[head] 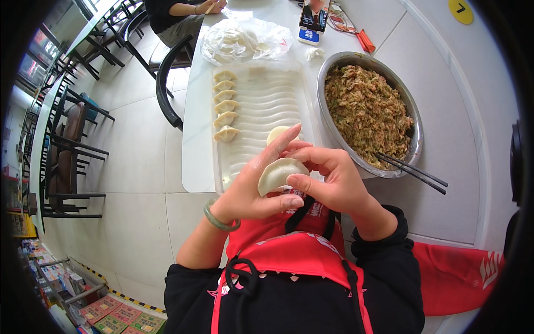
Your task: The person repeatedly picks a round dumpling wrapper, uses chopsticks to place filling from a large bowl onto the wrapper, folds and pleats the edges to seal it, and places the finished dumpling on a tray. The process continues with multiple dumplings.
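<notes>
Between my two hands is a half-moon dumpling [282, 174], its wrapper folded over with a thin curved edge. It rests against the palm of my left hand [254, 179], whose index finger points up and away while the thumb lies below. My right hand [333, 173] pinches the dumpling's right end between thumb and fingers. Just beyond my fingers, a round dough wrapper [277, 134] lies on a ridged plastic tray [267, 96], partly hidden by my left hand. Along the tray's left side runs a column of several pleated dumplings [225, 106].
To the right stands a steel bowl [418, 140] of minced filling [367, 112], with dark chopsticks [417, 173] jutting over its rim. Behind the tray lies a plastic bag [246, 39] of wrappers. A phone [315, 16] stands at the back. Another person's hand [210, 7] is at the far left.
</notes>
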